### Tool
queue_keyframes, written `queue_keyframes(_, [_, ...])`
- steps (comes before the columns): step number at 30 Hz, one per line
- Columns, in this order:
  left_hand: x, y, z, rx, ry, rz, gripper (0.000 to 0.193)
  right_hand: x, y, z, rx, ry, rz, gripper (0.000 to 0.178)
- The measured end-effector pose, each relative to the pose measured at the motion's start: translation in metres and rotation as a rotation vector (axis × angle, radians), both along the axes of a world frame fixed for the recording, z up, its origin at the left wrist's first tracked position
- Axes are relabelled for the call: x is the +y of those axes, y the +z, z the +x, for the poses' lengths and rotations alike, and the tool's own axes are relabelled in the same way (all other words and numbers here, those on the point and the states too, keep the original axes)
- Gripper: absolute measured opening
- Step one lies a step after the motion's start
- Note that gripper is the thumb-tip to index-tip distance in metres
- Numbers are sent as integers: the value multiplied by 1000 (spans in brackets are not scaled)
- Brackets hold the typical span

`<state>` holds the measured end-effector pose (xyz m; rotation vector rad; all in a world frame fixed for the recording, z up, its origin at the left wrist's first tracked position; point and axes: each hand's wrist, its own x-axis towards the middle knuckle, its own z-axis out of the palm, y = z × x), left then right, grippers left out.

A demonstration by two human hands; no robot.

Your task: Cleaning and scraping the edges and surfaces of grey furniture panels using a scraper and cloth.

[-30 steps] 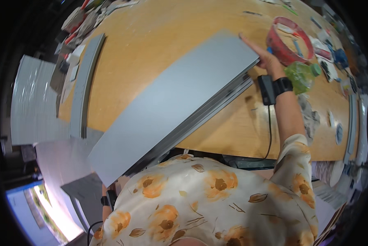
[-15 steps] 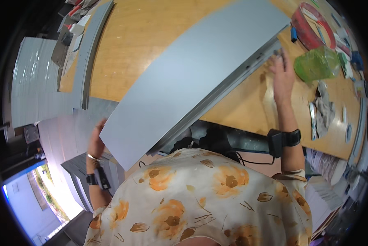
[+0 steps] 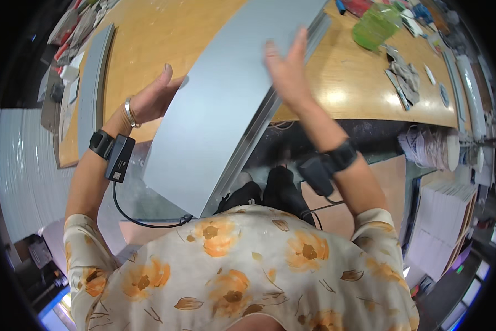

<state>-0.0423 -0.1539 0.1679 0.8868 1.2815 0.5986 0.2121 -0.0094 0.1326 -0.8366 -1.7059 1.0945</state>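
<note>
A long light-grey panel (image 3: pixel 220 94) with a folded, channel-like right edge slants across the wooden table, its near end jutting past the table edge toward my body. My left hand (image 3: pixel 157 100) is at the panel's left edge, thumb raised and apart; its fingertips are hidden at that edge, and I cannot tell whether they press on it. Over the panel's right edge is my right hand (image 3: pixel 290 74), slightly blurred, its thumb and fingers spread. Whether it touches the surface is unclear.
Another grey strip (image 3: pixel 93 83) lies along the table's left side. To the right are a green translucent container (image 3: pixel 376 26), a crumpled grey cloth (image 3: pixel 405 77) and a blue marker-like piece (image 3: pixel 340 6). Stacked white sheets (image 3: pixel 24 165) stand at left, and more stacked boards (image 3: pixel 438 220) at lower right.
The panel has swung to a steeper slant. My left hand has moved from its near corner up along the left edge. My right hand has come inward from the far right edge over the panel.
</note>
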Motion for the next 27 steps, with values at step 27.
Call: queue_keyframes(27, [57,25,35,78,205,-144,39,121,-50,274,-496,-530,178,32])
